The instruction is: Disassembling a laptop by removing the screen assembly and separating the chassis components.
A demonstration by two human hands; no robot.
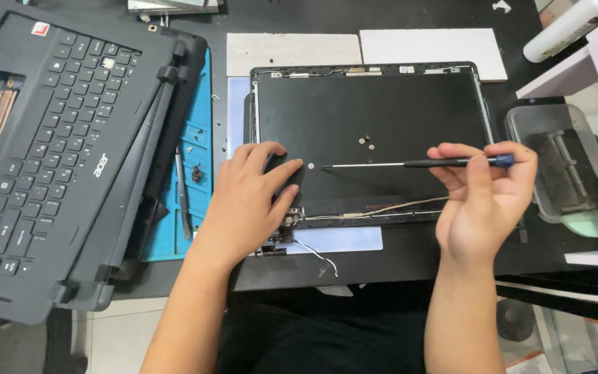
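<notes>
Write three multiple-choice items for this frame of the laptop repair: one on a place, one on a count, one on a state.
1. Where does the laptop base with the keyboard lie?
A. Left of the black lid panel
B. Right of it
C. On top of it

2. How many pale rectangular boards lie along the far edge of the lid panel?
A. One
B. Two
C. Four

3. What is the right hand doing?
A. Resting open and empty
B. Holding a thin screwdriver
C. Gripping a cable

Answers:
1 A, the keyboard fills the picture's left side.
2 B, one board and another lie side by side.
3 B, its fingers close on the screwdriver, tip pointing toward the left hand pressing on the panel.
</notes>
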